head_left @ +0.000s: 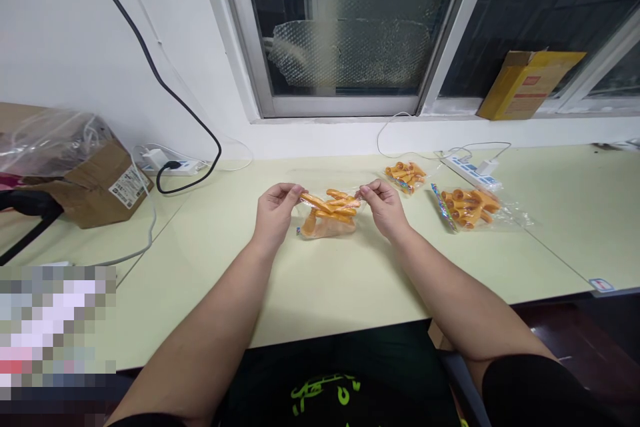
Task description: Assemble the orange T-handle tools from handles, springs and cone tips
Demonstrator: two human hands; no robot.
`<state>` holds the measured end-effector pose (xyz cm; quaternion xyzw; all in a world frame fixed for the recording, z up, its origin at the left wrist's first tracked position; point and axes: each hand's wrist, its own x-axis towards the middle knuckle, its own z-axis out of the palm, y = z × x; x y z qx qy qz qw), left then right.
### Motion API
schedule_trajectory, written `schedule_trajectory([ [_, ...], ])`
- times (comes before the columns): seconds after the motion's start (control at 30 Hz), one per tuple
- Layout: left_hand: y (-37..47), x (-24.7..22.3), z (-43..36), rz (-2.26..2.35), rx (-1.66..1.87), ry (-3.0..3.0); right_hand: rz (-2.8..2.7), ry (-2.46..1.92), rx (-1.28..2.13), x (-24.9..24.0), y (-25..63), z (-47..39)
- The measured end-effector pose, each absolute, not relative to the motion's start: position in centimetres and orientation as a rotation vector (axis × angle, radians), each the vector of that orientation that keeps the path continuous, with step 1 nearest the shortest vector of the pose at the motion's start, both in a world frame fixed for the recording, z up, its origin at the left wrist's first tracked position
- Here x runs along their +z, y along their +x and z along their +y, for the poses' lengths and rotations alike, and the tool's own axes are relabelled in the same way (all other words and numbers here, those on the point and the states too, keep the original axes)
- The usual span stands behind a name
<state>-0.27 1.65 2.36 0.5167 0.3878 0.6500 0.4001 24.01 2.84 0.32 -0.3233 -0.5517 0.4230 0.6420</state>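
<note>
A clear plastic bag (329, 215) with several orange tube-shaped pieces in it is stretched between my two hands, just over the pale green table (320, 280). My left hand (280, 211) pinches its left corner between thumb and fingers. At the opposite corner, my right hand (384, 207) has the same kind of pinch. Beyond my right hand lies a small bag of orange pieces (406, 177). Farther right rests a larger clear bag (467, 207), also holding orange tubes, with a colourful strip along its left side.
A cardboard box (103, 180) with plastic wrap stands at the left. Behind are a power strip (185, 167) with a black cable (145, 47) and another power strip (470, 172) at the right. A yellow carton (530, 85) leans against the window.
</note>
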Motion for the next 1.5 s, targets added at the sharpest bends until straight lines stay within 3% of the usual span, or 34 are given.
schedule_trajectory([
  [0.3, -0.2, 2.0, 1.5, 0.826, 1.577, 1.36, -1.35, -0.679, 0.944, 0.7, 23.8, 2.0],
  [0.57, 0.3, 2.0, 0.9, 0.871, 1.514, 1.478, -1.813, -0.595, 0.978, 0.2, 23.9, 1.8],
  [0.83, 0.7, 2.5, 0.0, 0.908, 1.673, 1.575, -1.478, -0.784, 0.986, 0.2, 23.9, 2.1],
  [1.13, 0.8, 1.6, 1.1, 0.988, 1.514, 1.381, -1.354, -0.93, 1.209, -0.1, 24.1, 2.8],
  [1.3, 0.4, 0.8, 2.0, 1.082, 1.711, 1.464, -1.093, -0.961, 1.13, -0.5, 24.0, 3.8],
  [1.5, 1.4, 0.7, 0.4, 0.776, 1.238, 1.701, -1.094, -0.864, 1.042, -0.3, 23.5, 3.1],
])
